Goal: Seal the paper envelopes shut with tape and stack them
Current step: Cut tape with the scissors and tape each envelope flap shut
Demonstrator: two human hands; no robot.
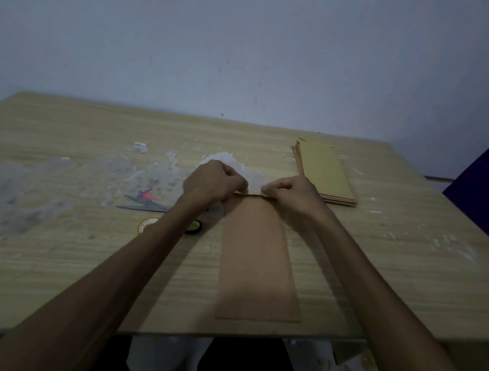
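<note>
Two hands — left hand [214,182], right hand [289,193] — pinch one envelope [258,259].

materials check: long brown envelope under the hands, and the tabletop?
Long brown flat envelope: looks like kraft paper, matte, no glare, thin crisp edges. Pale wood-grain tabletop: probably laminate over board, going by the even printed-looking grain and thin front edge; solid wood can't be ruled out. Whitish smears dull its surface.

Figure: my two arms as the head camera sees them. My left hand [214,181] and right hand [289,194] are bare, without gloves, rings or a watch that I can make out. Both forearms are uncovered along their whole visible length; no sleeve edge shows.
</note>
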